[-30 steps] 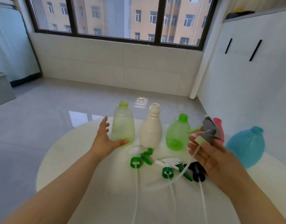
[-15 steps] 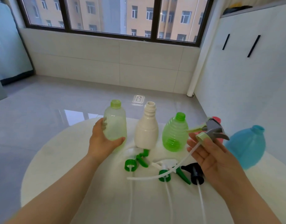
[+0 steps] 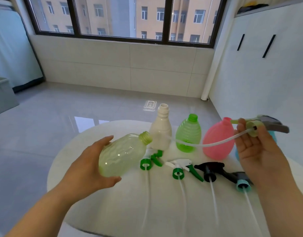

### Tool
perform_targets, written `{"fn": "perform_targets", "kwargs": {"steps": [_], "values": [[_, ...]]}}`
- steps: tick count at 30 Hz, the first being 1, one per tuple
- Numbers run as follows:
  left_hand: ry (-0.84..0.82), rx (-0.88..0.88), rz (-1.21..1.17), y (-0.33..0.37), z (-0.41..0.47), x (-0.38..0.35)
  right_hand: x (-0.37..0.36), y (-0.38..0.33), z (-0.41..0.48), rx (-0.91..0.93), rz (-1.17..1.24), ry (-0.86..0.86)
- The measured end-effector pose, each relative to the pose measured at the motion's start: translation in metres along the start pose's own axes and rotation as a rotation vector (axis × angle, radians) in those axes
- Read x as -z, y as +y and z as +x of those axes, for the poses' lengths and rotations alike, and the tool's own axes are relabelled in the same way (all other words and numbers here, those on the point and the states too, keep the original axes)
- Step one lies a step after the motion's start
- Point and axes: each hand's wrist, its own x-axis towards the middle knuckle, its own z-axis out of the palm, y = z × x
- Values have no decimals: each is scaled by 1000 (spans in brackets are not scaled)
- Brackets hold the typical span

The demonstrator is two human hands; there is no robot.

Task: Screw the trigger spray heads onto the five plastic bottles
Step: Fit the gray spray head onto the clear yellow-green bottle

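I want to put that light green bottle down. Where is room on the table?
Bare table lies at the near edge, left of the leftmost tube, and at the far edge left of the white bottle. The row of four spray heads and the standing bottles behind are crowded.

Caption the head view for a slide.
Left hand holds pale green bottle tilted; right hand pinches grey spray head.

Thin translucent plastic, glossy and faintly dimpled, on the pale green bottle (image 3: 123,154). Opaque, smooth, satin plastic on the white bottle (image 3: 160,132). Ribbed see-through plastic on the bright green bottle (image 3: 188,134); smooth cloudy plastic on the pink bottle (image 3: 217,141). Hard matt plastic on the grey spray head (image 3: 273,125), with a clear flexible tube (image 3: 215,144). Matt white counter (image 3: 164,211); mirror-glossy floor (image 3: 79,108) tiles.
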Motion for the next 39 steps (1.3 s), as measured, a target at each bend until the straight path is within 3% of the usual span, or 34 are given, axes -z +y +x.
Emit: {"fn": "perform_targets", "kwargs": {"steps": [5,14,20,30,39], "values": [[-22,-48,-7,7,-1,-5,-2,10,0,-28,37,22],[-77,-77,-25,6,1,-12,-5,19,1,-18,-118,-34],[-150,-94,-20,12,1,-15,-13,25,-1,7,-280,-162],[-182,-12,-335,20,2,-29,-27,76,-24,-229,-432,-407],[-191,57,-409,20,2,-31,-29,83,-25,-239,-389,-455]]}}
